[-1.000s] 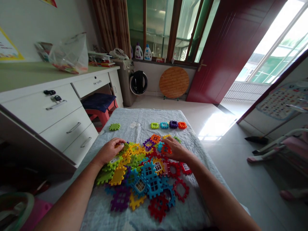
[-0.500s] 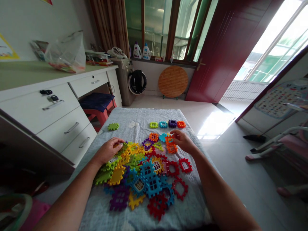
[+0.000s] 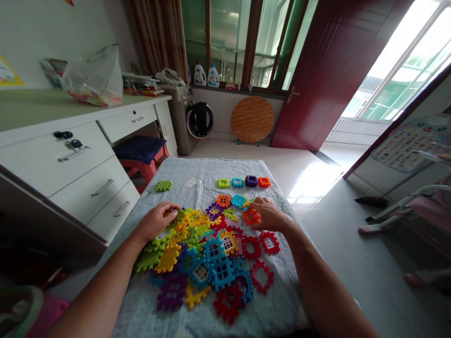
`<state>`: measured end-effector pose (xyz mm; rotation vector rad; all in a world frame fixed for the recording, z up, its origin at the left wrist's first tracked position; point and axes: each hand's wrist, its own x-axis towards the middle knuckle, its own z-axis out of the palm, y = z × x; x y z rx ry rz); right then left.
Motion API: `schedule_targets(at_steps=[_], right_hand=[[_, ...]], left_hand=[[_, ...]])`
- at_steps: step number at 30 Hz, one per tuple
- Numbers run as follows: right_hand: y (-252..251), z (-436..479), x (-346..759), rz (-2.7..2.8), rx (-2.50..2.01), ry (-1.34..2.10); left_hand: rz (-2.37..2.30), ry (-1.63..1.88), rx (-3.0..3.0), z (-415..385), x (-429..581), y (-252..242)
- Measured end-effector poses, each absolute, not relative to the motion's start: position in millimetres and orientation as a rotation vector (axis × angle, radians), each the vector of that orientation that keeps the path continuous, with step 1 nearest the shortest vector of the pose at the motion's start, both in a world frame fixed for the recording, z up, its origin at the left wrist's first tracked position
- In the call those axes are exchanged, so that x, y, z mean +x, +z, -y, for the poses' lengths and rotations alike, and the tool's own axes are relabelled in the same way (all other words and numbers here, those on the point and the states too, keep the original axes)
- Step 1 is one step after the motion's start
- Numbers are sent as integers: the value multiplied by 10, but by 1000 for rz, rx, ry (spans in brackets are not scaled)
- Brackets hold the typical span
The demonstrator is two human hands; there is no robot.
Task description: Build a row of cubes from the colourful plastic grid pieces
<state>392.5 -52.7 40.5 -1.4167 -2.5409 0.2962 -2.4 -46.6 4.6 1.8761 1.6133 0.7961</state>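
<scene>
A heap of coloured plastic interlocking tiles (image 3: 207, 256) lies on a grey-blue cloth (image 3: 197, 180) that covers a low table. My left hand (image 3: 157, 219) rests curled on the heap's left edge, over green and yellow tiles. My right hand (image 3: 269, 215) is closed on an orange tile (image 3: 251, 216) at the heap's far right side. Beyond the heap, a row of joined tiles (image 3: 244, 181), green, blue, purple and orange, lies flat. A lone green tile (image 3: 164, 186) sits at the far left of the cloth.
White drawers and a desk (image 3: 70, 155) stand close on the left, with a red stool (image 3: 143, 155) under it. A washing machine (image 3: 192, 119) and a round wooden board (image 3: 252, 119) stand by the far wall. Tiled floor lies on the right.
My right hand lifted an orange tile out of the heap toward the far side, then came back down a little with it. The left hand stayed on the heap.
</scene>
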Motion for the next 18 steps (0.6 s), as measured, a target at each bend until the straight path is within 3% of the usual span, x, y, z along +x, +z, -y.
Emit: schedule_targets(at_steps=[7,18], right_hand=[[422,568,3716,2638,-1348,212],[523,435,3988,2115,-1374,735]], left_hand=[[-1621,770,1893,462,-29,36],[-1624,743,1890,460,-35,44]])
